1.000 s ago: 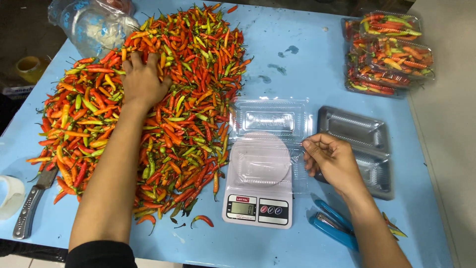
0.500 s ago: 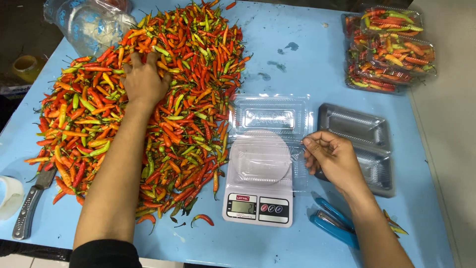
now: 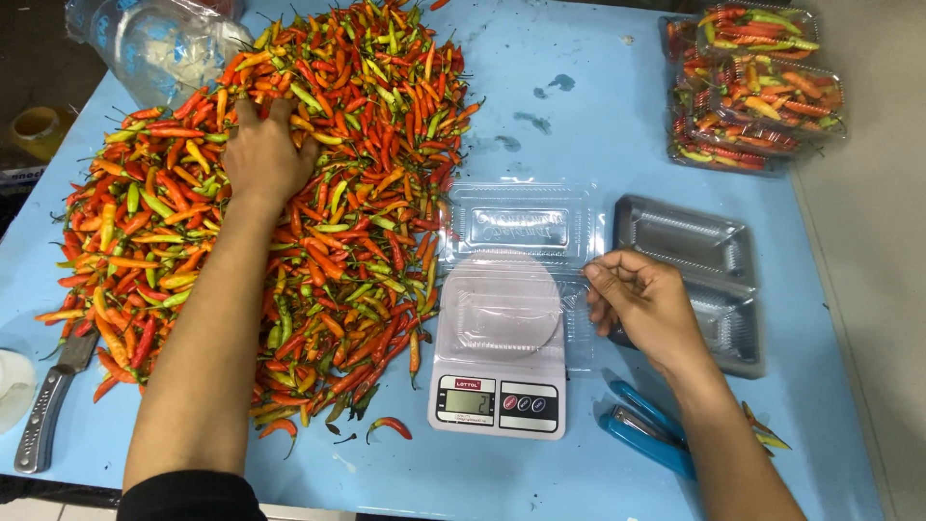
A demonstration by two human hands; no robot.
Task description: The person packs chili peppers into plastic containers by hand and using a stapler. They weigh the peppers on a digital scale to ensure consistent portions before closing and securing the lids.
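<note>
Head view, looking down on blue counter (image 3: 579,87). Left hand (image 3: 262,154) lies palm-down in the chilli heap (image 3: 289,222), fingers sunk among the pods near the heap's far middle; whether its grip is closed on any pods cannot be told. Right hand (image 3: 644,301) rests at the right edge of the open clear clamshell tray (image 3: 516,280) on the small digital scale (image 3: 499,362), fingers curled narrow, holding nothing visible. Tray lies right of and nearer than the left hand; tray's long axis runs away from the person. Bare counter between heap and tray is slim. Empty trays (image 3: 699,275) sit just right, filled packs (image 3: 757,87) at far right corner. Blue stapler (image 3: 646,434) near right wrist; knife (image 3: 48,405) at left edge.
</note>
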